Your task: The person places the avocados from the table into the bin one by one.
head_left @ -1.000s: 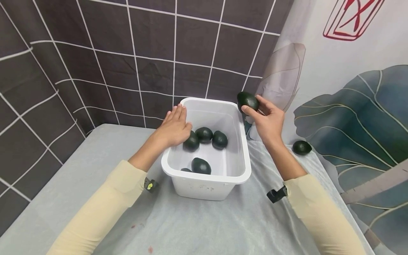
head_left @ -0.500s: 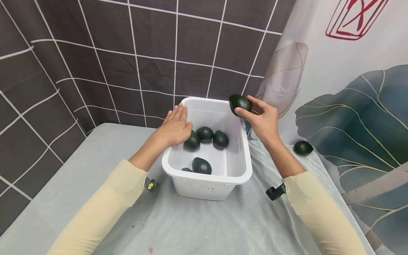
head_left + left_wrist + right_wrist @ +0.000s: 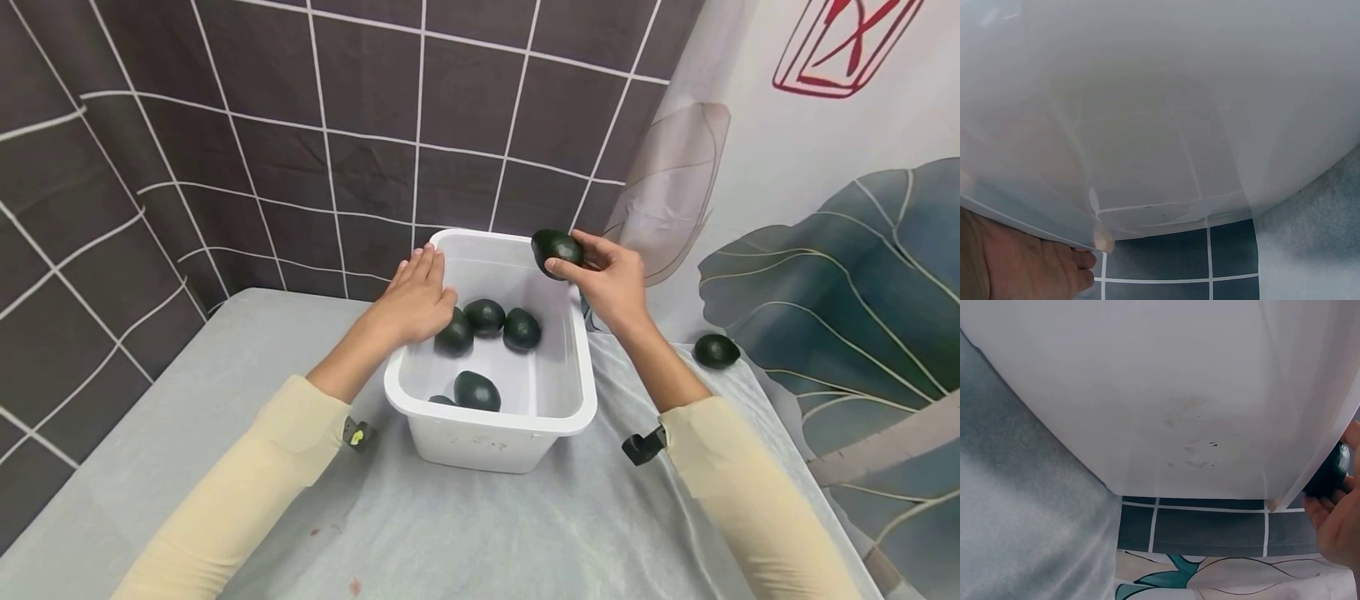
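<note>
A white plastic basin [image 3: 491,427] stands on the cloth-covered table with several dark green avocados inside, one of them an avocado [image 3: 477,391] near its front wall. My left hand [image 3: 417,302] rests on the basin's left rim, its fingers straight and pointing away from me. Over the right back corner of the rim, my right hand [image 3: 611,279] holds an avocado [image 3: 556,253] between thumb and fingers. In the right wrist view that held avocado [image 3: 1330,472] shows partly behind the basin's edge. The left wrist view shows mostly the basin's outer wall [image 3: 1147,112].
Another avocado [image 3: 716,352] lies on the table at the right, near its edge. A dark tiled-pattern wall covering [image 3: 360,108] rises behind and to the left. A leaf-patterned curtain [image 3: 847,275] hangs on the right.
My right hand has brought the avocado leftward and slightly down, from beside the basin's right back corner to over its rim. The left hand stays on the left rim.
</note>
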A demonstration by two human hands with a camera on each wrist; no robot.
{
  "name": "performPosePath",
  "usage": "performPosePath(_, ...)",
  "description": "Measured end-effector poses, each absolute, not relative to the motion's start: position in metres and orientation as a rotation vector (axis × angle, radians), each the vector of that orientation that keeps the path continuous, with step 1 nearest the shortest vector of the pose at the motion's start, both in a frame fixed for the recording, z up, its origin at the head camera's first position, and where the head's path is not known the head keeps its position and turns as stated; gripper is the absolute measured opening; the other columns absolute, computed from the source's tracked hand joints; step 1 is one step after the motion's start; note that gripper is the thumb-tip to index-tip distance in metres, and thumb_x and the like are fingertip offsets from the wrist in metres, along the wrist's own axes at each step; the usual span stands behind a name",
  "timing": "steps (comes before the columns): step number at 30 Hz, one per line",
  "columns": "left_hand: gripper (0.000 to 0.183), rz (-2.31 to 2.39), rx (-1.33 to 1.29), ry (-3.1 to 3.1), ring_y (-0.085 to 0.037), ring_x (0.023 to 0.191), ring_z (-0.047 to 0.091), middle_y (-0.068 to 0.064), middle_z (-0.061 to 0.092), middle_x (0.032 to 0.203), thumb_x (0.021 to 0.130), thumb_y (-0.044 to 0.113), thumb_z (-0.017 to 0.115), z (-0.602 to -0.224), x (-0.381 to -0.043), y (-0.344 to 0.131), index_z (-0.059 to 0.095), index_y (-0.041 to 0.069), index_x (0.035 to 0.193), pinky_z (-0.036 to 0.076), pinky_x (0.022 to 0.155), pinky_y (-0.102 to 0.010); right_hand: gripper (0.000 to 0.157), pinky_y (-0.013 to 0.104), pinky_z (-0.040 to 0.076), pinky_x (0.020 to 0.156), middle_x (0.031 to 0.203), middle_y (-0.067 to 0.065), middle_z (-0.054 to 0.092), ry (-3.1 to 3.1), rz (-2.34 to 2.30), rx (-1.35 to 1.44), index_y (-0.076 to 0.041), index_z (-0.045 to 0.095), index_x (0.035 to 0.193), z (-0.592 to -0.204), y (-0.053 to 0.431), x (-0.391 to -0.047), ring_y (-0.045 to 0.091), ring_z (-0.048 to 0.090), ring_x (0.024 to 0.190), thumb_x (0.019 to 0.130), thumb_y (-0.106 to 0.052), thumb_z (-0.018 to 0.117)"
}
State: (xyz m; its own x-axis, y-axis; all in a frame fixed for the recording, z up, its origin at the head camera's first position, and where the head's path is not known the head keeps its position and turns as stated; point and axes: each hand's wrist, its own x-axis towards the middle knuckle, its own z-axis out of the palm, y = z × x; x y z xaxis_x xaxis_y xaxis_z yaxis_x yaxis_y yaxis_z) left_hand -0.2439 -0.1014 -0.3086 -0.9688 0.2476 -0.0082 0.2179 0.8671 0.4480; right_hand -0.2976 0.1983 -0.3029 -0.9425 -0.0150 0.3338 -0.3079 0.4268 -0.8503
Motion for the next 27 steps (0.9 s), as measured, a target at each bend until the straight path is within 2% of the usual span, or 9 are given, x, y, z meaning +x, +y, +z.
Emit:
performPosePath(8,0.078,0.704,0.379,2.978,-0.039,0.18,-0.006,-0.022,-0.007,0.19,0.116,0.036,0.025,-0.309,-0.244,-0.101,0.003,-0.005,0.179,-0.004,0.147,-0.048,0.069,0.024,0.062,0.109,0.144,0.016,0.079,-2.446,1.499,0.279,-0.009,0.073,0.152,-0.304,0.195,-0.303,0.032,0.078,0.133,0.09,-0.028,0.096)
performPosePath(14,0.078,0.699,0.378,2.976,-0.039,0.18,-0.007,-0.023,-0.006,0.19,0.116,0.036,0.026,-0.31,-0.245,-0.101,0.003,-0.005,0.179,-0.004,0.147,-0.049,0.071,0.033,0.057,0.121,0.153,0.016,0.073,-2.423,1.545,0.313,-0.001,0.071,0.151,-0.306,0.194,-0.303,0.03,0.071,0.144,0.09,-0.026,0.097)
performPosePath(18,0.078,0.694,0.373,2.979,-0.039,0.18,-0.007,-0.022,-0.006,0.19,0.116,0.037,0.025,-0.31,-0.245,-0.102,0.003,-0.005,0.179,-0.004,0.147,-0.049,0.069,0.036,0.057,0.122,0.153,0.017,0.073,-2.416,1.552,0.322,-0.002,0.071,0.151,-0.308,0.196,-0.301,0.031,0.071,0.144,0.092,-0.026,0.095)
performPosePath(27,0.078,0.707,0.382,2.977,-0.039,0.18,-0.006,-0.023,-0.006,0.19,0.116,0.036,0.025,-0.31,-0.246,-0.102,0.003,-0.005,0.179,-0.004,0.147,-0.049,0.068,0.032,0.059,0.118,0.155,0.015,0.072,-2.42,1.554,0.245,-0.005,0.07,0.153,-0.314,0.206,-0.297,0.03,0.072,0.143,0.094,-0.028,0.093)
